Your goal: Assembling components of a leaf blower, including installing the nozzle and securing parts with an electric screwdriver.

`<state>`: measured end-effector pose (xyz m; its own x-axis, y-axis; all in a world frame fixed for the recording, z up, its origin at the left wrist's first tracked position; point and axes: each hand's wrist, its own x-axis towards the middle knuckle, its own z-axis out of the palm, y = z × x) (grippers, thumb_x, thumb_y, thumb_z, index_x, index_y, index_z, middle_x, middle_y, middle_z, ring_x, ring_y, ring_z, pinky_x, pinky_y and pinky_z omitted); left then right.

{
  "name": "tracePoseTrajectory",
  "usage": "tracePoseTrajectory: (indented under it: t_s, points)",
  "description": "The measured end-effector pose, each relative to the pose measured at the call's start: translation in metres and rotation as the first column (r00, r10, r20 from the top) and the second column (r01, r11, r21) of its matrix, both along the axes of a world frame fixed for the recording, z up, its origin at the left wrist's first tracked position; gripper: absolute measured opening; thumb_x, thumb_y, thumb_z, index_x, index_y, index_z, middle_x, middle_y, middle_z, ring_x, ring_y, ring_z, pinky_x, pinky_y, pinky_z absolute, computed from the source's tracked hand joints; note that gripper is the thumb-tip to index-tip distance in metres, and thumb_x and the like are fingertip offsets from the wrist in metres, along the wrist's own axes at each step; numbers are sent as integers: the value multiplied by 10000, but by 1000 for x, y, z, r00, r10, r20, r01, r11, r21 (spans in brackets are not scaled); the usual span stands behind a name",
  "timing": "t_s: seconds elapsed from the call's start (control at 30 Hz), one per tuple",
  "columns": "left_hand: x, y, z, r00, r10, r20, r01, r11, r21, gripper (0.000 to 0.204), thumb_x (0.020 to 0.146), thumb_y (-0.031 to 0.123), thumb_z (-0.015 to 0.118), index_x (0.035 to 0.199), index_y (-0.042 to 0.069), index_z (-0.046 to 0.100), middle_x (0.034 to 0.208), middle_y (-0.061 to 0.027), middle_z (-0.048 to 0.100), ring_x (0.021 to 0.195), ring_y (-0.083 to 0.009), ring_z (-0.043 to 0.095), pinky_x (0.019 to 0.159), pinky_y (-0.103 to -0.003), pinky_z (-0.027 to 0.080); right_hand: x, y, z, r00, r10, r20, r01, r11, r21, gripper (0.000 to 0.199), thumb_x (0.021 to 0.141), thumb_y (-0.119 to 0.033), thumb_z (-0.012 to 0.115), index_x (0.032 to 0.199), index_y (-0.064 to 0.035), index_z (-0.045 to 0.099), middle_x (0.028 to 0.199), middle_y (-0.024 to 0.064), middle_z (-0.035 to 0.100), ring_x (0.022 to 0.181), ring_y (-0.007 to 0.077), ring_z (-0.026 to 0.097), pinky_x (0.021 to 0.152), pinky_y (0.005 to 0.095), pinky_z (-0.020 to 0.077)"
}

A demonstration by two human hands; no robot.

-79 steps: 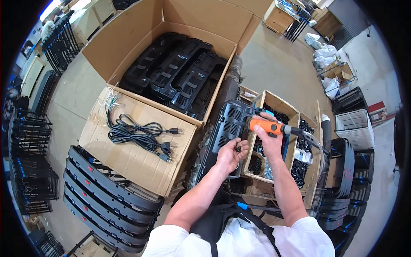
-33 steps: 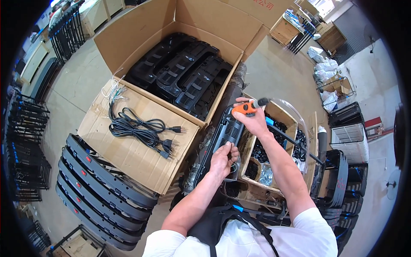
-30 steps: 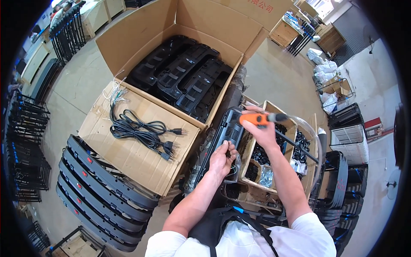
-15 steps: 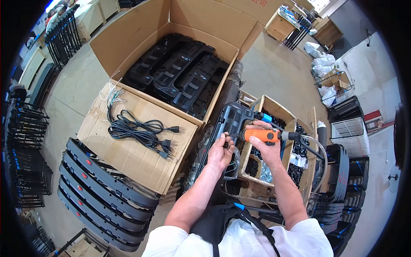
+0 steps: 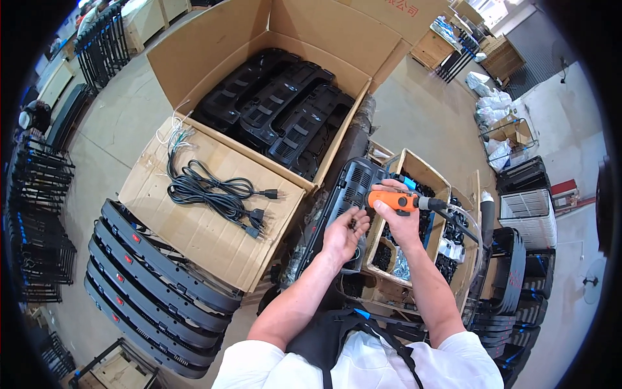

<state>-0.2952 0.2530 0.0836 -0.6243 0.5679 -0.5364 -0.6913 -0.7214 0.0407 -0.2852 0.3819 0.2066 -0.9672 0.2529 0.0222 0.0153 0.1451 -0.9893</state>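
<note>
My right hand grips an orange electric screwdriver with a black cable trailing to the right, its tip pointing left over a long black plastic housing that lies in front of me. My left hand rests on that housing just below the screwdriver's tip, fingers pinched around something small and dark, possibly a screw. Right beside both hands stands a small cardboard box with compartments of black small parts.
A big open cardboard box holds several black housings. On its flap lie black power cords. A row of black panels leans at the lower left. Black racks stand at far left, stacked black and white parts at right.
The right hand raised the screwdriver, then brought it back down to the housing. The left hand slid up along the housing to meet the tip. The view shifted slightly.
</note>
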Motion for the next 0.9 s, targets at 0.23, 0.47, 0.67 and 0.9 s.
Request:
tracePoseTrajectory:
  t_s: [0.23,0.47,0.67,0.9]
  points:
    - [36,-5,-6,962,-240,-128,235,971,-53,252,1143,241,469,1162,44,624,943,-33,668,748,-136,620,660,-274,534,-26,-1,-26,1000,-8,-11,8,999,47,500,882,-52,788,1342,-18,594,1248,134,716,1136,191,683,1041,359,547]
    - [55,-11,-1,928,-309,-207,262,938,-226,222,1112,302,570,1064,101,650,805,29,608,653,-81,538,569,-232,442,-40,-3,-25,999,44,12,-45,995,88,474,863,-81,814,1291,-13,620,1213,116,719,1111,177,684,1014,348,550]
    - [67,-23,-5,917,-322,-234,252,925,-283,244,1088,301,623,1021,74,683,790,27,622,655,-78,557,582,-224,449,-62,-10,-18,990,122,64,-136,944,302,301,839,-105,802,1114,-38,702,1088,58,728,998,143,677,915,323,547]
    - [83,-34,-14,933,-287,-216,241,946,-217,264,1092,194,601,1258,10,691,931,-9,683,790,-97,663,739,-241,580,-66,-5,-22,984,156,86,-175,936,307,308,832,-131,807,1112,-44,713,1054,41,735,965,140,678,901,314,547]
